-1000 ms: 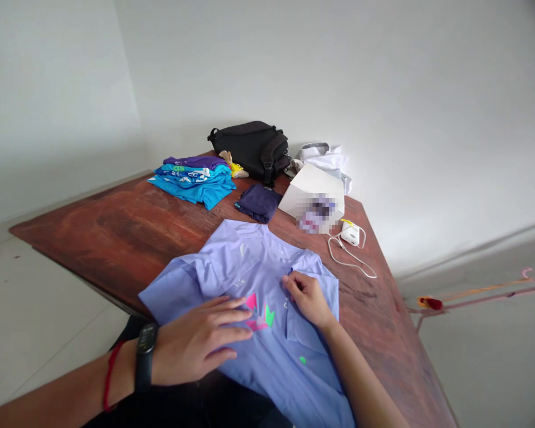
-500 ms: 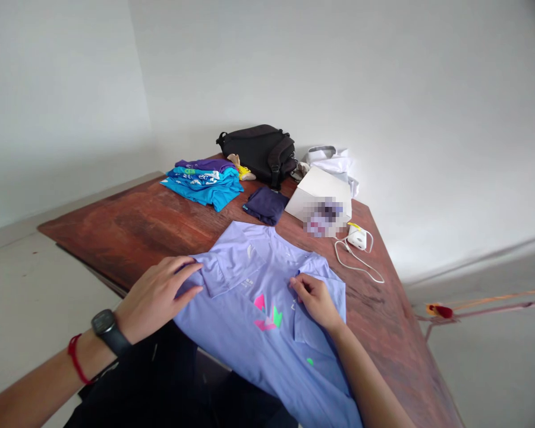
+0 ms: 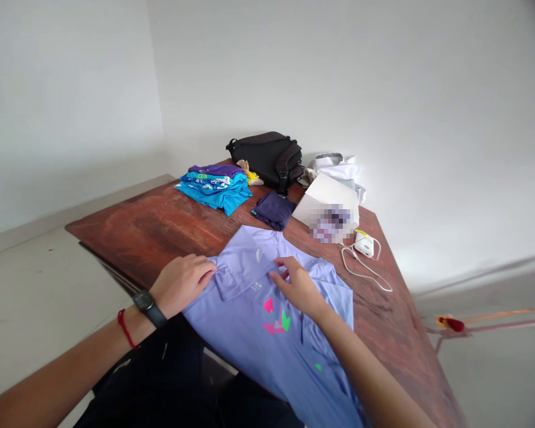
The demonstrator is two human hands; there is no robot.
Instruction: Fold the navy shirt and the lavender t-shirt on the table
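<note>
A light purple T-shirt (image 3: 258, 351) lies across the near part of the table, its lower end hanging over the front edge towards my lap. The sleeve on the left is folded inward over the chest, beside a pink and green print. My left hand (image 3: 185, 285) is closed on the shirt's left edge at that fold, thumb and fingers pinched together. Over the chest, my right hand (image 3: 296, 288) has its thumb and fingers apart, with the fingertips at the inner end of the folded sleeve. Whether they touch the cloth is hard to see.
On the wooden table (image 3: 147, 223) are a stack of blue and purple clothes (image 3: 216, 190), a folded dark garment (image 3: 274, 210), a black backpack (image 3: 267, 157), a white box (image 3: 327, 199), white cloth (image 3: 339, 163) and a small white device (image 3: 364, 245) with a cable. Walls stand behind.
My right hand has moved left from the shirt's right side to the folded sleeve, its fingers spreading. My left hand has closed on the left edge. The view has shifted slightly.
</note>
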